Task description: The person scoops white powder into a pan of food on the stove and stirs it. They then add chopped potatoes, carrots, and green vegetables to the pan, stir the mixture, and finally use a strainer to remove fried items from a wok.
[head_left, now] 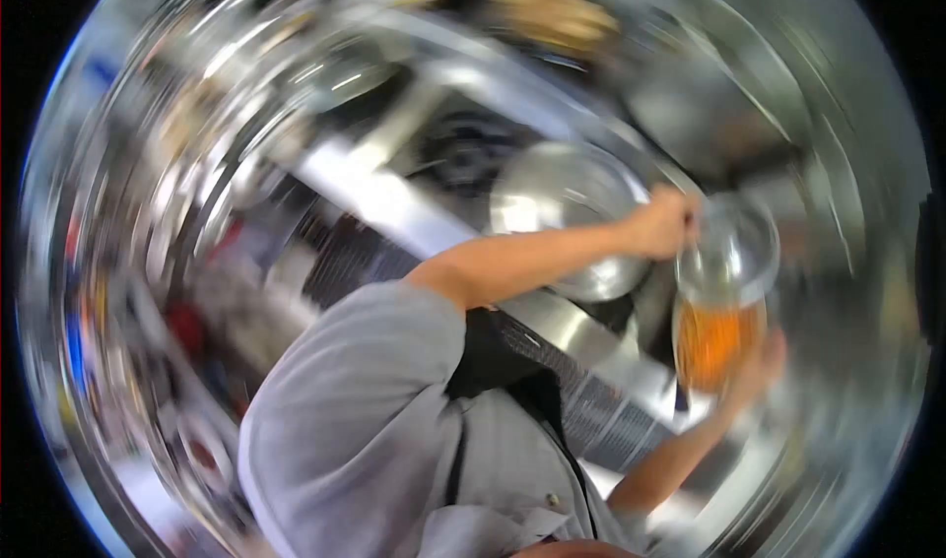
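Observation:
My left hand [665, 223] is closed at the rim of a clear, see-through container [727, 253], on its near-left side. Inside the container's lower part is an orange mass [717, 346]; blur hides what it is. My right hand [759, 371] lies against the lower side of the container, its fingers smeared by motion and partly hidden. Just left of the container, behind my left forearm, stands a wide shiny metal bowl or pan [567, 189] on the cooking range.
A black burner [463, 149] lies left of the metal bowl. Farther back are a dark pan with yellowish food [557, 21] and a large metal vessel [705, 95]. Dark slotted grating [355, 262] runs along the range's near side. Blurred shelves and items fill the left.

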Demonstrator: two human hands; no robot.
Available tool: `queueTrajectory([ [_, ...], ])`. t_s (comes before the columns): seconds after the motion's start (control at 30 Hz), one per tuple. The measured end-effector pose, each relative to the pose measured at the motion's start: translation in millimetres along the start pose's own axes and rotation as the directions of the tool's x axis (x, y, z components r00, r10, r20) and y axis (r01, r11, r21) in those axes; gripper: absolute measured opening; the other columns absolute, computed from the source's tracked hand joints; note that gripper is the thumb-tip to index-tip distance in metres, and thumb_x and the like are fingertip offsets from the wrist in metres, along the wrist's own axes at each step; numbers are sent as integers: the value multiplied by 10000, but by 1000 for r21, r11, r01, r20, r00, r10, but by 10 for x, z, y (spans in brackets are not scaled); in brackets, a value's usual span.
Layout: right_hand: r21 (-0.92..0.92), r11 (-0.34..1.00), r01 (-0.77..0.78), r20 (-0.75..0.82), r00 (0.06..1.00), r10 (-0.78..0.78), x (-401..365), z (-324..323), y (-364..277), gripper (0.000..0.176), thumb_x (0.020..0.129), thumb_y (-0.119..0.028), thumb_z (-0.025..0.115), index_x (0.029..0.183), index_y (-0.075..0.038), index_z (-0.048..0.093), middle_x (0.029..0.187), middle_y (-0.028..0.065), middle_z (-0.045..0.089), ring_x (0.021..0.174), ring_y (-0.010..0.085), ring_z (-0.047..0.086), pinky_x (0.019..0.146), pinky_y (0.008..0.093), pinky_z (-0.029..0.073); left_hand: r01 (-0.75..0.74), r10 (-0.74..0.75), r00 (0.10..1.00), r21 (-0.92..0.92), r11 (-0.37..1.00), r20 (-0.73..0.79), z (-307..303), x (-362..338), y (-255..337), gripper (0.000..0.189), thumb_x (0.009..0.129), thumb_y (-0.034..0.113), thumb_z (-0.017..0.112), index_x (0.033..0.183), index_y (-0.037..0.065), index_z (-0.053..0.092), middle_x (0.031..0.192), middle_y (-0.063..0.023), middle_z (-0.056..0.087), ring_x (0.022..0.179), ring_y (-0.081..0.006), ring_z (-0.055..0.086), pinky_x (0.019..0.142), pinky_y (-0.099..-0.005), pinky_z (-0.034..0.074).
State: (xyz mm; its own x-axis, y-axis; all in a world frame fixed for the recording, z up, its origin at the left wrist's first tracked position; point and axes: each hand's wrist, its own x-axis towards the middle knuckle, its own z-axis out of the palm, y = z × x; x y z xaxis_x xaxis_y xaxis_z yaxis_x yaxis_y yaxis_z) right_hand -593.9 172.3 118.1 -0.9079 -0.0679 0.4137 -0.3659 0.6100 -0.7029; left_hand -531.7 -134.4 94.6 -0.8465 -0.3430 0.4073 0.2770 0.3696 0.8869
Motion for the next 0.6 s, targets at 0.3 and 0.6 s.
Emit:
queueTrajectory([
  [0.3, 507, 861, -46, 764, 486, -424, -1883, 2155, -1996, 384, 834, 67, 552, 1213, 8, 576, 950, 65, 564, 787, 111, 535, 686, 230, 450, 491, -285, 121, -192, 850, -951, -3539, -4409, 737, 104, 781, 106, 649, 800, 19, 596, 643, -10, 534, 543, -109, 534, 491, -281, 436],
  [0.6, 802, 558, 215, 598, -324, -733, -3721, 3439, -4551, 243, 865, 16, 578, 1105, 30, 612, 859, 58, 577, 738, 121, 531, 662, 247, 443, 285, 263, -932, -56, 957, -248, -3159, -7885, 2376, 102, 822, -2, 613, 786, 13, 518, 662, -75, 571, 482, -142, 519, 434, -257, 411],
])
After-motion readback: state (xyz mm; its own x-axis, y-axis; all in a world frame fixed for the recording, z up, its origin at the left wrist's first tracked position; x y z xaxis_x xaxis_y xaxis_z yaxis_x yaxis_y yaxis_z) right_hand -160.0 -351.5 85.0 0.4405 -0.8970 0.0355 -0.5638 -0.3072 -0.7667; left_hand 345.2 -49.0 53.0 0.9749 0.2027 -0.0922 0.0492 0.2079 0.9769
